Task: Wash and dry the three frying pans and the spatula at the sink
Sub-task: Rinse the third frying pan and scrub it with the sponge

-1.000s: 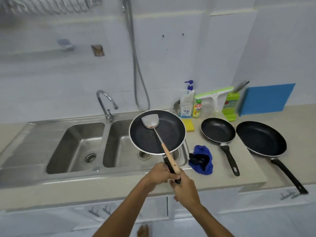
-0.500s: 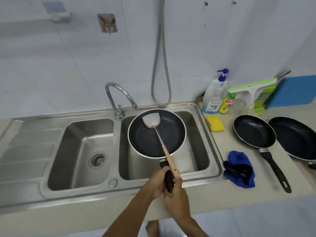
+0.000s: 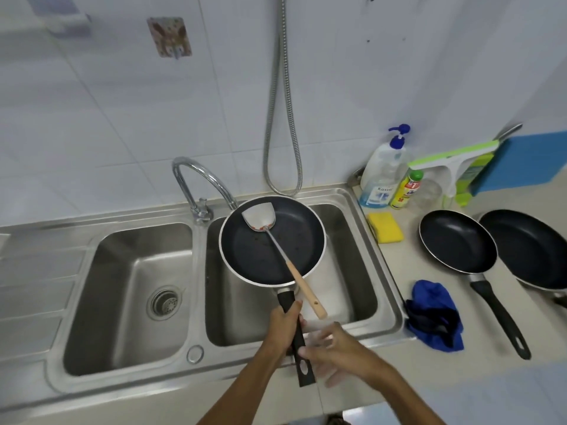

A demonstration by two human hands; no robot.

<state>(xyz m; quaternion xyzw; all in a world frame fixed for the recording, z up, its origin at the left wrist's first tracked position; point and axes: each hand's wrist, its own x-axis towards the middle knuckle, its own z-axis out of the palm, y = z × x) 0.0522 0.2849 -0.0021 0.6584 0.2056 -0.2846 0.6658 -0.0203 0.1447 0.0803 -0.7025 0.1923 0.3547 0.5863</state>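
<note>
- A frying pan (image 3: 294,240) is hanging over the right basin (image 3: 346,271) of a steel double sink, with a metal spatula (image 3: 283,259) lying inside it, its wooden handle poking out past the rim.
- The left hand (image 3: 283,326) is gripping the pan's black handle, fingers curled around it.
- The right hand (image 3: 337,354), blurred, is hovering just beside the handle's end, fingers spread and holding nothing.
- A second frying pan (image 3: 457,240) and a third frying pan (image 3: 530,250) are sitting side by side on the counter (image 3: 405,265) to the right, near a blue cloth (image 3: 435,320) and a yellow sponge (image 3: 385,227).
</note>
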